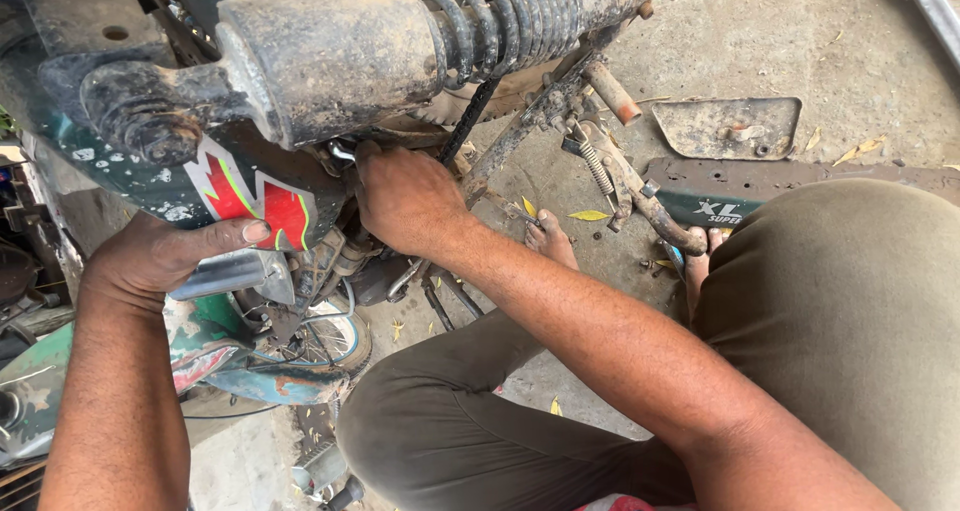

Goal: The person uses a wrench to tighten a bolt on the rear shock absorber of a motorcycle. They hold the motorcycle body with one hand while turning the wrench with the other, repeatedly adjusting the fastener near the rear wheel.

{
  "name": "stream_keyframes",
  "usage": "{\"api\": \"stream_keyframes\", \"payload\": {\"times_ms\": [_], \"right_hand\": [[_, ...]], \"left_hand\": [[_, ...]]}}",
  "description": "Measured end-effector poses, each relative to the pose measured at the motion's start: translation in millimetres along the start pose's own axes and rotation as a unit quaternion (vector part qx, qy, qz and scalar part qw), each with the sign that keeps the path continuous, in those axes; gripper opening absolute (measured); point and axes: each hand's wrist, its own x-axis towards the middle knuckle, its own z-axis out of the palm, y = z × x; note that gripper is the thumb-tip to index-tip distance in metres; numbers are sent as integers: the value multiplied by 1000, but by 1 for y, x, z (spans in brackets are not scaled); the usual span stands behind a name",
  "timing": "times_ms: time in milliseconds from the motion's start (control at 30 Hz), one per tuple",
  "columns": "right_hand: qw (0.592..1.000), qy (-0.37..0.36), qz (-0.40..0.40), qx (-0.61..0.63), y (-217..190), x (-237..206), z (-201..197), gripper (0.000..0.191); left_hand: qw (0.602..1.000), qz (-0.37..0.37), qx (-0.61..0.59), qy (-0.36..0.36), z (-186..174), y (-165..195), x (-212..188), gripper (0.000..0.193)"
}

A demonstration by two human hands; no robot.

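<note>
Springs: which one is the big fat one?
The dusty dark spring coiled around the shock absorber up top; the other spring, on the footrest bracket, is thin.
</note>
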Motion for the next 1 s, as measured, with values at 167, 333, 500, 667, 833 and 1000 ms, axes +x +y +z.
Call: {"api": "stream_keyframes", "payload": {"times_ms": [167,333,500,667,833,1000], "right_hand": [[998,-52,5,16,-8,14,-15,25],[997,-37,-21,-68,-7,17,-7,19],[999,-24,-3,-39,4,11,-6,19],[1000,-12,8,-14,4,7,-13,26],[999,-35,6,27,-4,17,-17,28],[997,6,-14,-77,-4,8,-8,22]], "left_hand": [[999,-11,-33,12,2,3,-1,66],[1000,-9,-5,28,4,9,1,65],[999,-8,-7,31,7,16,1,68],[998,-45,-24,29,10,16,2,70],[999,-34,-14,28,9,15,0,65],[999,-31,-6,20,8,18,1,65]]}}
